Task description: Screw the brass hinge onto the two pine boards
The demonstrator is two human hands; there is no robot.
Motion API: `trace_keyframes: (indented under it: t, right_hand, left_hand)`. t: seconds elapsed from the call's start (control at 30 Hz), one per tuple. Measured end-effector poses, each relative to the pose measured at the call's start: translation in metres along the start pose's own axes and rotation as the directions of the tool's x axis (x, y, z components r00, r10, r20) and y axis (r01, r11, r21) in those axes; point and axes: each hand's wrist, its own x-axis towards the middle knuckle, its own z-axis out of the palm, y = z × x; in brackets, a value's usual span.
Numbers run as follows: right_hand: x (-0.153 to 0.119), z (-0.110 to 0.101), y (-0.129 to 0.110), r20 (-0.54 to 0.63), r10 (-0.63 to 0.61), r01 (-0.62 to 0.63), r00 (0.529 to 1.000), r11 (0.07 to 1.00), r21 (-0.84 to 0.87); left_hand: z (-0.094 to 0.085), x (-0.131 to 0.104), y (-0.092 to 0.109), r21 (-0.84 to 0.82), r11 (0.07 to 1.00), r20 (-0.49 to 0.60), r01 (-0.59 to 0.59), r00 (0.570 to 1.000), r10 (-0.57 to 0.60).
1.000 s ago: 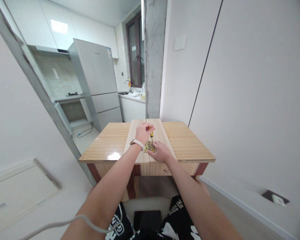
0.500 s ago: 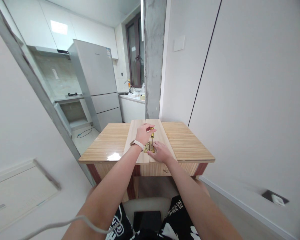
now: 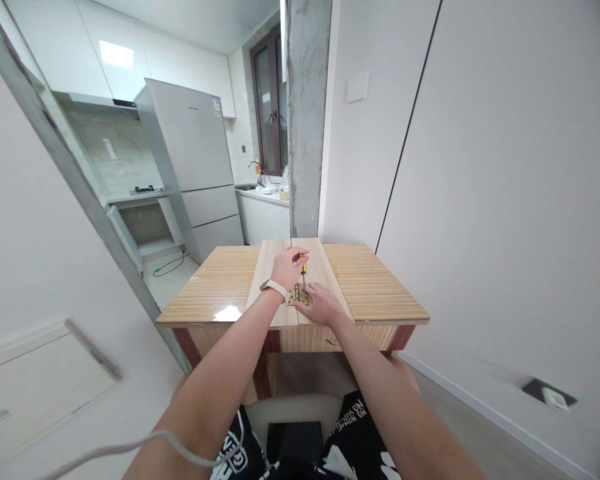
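Note:
My left hand [image 3: 289, 267], with a white-banded watch at its wrist, grips the handle of a yellow and black screwdriver [image 3: 304, 269]. The screwdriver stands upright, its shaft pointing down at a brass hinge [image 3: 297, 293]. That hinge lies across the seam between two pale boards [image 3: 270, 273] on the wooden table. From the right, my right hand [image 3: 321, 303] rests on the board with thumb and forefinger close together at the hinge's right leaf, by the screwdriver's tip. Whether a small screw is between those fingers is too small to make out.
The striped wooden table [image 3: 380, 283] extends on both sides of the boards, with a drawer [image 3: 310, 339] at its front. Behind it are a grey pillar [image 3: 309, 133] and a fridge [image 3: 195, 147]. A pale cable [image 3: 155, 437] crosses my left forearm.
My left fingers have shifted slightly on the screwdriver's handle. The hinge, the boards and my right hand look unmoved.

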Motion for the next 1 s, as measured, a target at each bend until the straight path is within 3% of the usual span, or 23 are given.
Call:
trace_keyframes:
  t: [0.3, 0.63, 1.0]
  right_hand:
    - [0.0004, 0.0024, 0.0009, -0.019, -0.007, 0.007, 1.000, 1.000, 0.001]
    - [0.0005, 0.0072, 0.0055, -0.012, -0.004, 0.003, 1.000, 1.000, -0.009]
    - [0.0005, 0.0036, 0.0015, -0.029, -0.009, 0.009, 1.000, 1.000, -0.011]
  left_hand:
    - [0.0006, -0.0009, -0.0043, -0.075, 0.997, -0.021, 0.010, 1.000, -0.012]
    - [-0.0027, 0.0026, -0.0042, 0.060, 0.998, -0.081, 0.032, 0.996, -0.027]
    - [0.0026, -0.0001, -0.0010, -0.057, 0.998, -0.012, 0.007, 1.000, -0.007]
